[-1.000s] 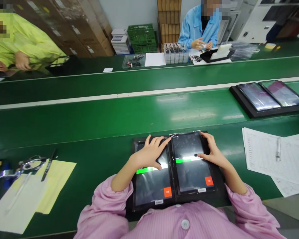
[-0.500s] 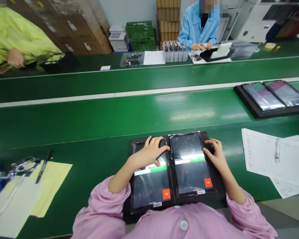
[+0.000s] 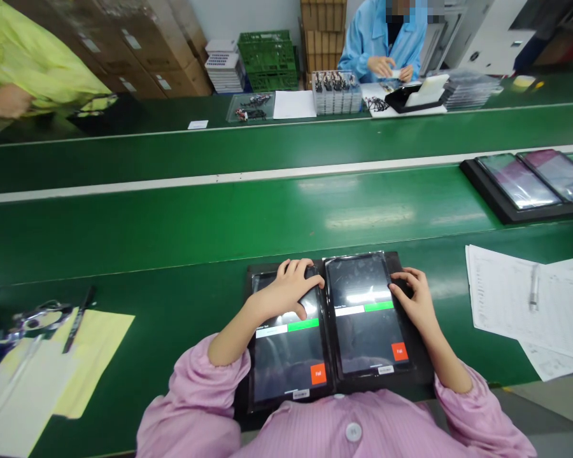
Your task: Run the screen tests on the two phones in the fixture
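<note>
Two tablets lie side by side in a black tray in front of me. Each screen shows a white bar, a green bar and a red "Fail" square. Across the upper part of the left tablet rests my left hand, palm down with fingers spread and holding nothing; it hides part of that screen. Beside the right tablet is my right hand, its fingers apart and bent, the thumb and fingertips at the tablet's right edge. The black tray shows around both tablets.
Printed sheets with a pen lie to the right. Yellow paper, a black marker and a coiled strap are at left. Another black tray with two tablets sits on the green belt. Two people work across it.
The view has shifted a little, and the far tray of tablets sits slightly farther right. Both my hands keep nearly the same places. The person in blue has moved their hands.
</note>
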A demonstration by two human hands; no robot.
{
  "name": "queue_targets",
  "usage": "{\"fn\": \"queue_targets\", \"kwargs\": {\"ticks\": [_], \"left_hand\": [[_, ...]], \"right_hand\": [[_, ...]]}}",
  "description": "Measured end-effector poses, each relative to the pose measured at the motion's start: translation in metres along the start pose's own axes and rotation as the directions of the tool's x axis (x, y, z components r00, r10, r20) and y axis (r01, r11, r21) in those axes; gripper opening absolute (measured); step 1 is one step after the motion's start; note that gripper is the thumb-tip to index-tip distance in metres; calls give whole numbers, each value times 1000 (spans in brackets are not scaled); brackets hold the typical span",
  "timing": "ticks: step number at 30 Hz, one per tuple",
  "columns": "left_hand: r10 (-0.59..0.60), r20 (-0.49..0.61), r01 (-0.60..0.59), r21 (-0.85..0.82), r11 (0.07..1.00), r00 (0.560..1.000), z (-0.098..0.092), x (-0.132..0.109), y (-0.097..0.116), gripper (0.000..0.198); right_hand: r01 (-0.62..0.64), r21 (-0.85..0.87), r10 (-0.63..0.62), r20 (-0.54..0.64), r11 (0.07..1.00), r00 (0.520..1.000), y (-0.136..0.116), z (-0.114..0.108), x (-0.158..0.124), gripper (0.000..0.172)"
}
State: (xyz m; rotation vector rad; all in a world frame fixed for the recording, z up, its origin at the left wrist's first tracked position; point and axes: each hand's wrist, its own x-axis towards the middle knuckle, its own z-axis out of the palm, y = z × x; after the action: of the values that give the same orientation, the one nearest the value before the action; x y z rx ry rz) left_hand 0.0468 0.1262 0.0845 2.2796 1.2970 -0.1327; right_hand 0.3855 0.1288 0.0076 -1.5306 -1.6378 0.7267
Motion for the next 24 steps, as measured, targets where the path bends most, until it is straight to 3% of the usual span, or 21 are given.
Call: {"fn": "queue_targets", "kwargs": {"ticks": [11,15,19,22,24], "left_hand": [[10,36,-13,74,997,999,-6,3,7,66],[33,6,-33,37,999,999,-7,-2,0,74],[-24,17,25,-84,996,1000,-16,-33,-30,85],[-187,8,185,-174,967,982,-22,-65,-65,76],[-220,7,214,-266,940,975,-23,-80,-85,62]], "right_hand": [[-64,60,57,111,996,992,2,-5,5,35],[-60,61,53,112,996,992,2,-4,7,36],[-76,77,65,132,994,989,1,-3,10,42],[-90,83,79,127,993,989,2,-2,11,46],[-95,77,84,131,993,988,5,-2,12,47]]}}
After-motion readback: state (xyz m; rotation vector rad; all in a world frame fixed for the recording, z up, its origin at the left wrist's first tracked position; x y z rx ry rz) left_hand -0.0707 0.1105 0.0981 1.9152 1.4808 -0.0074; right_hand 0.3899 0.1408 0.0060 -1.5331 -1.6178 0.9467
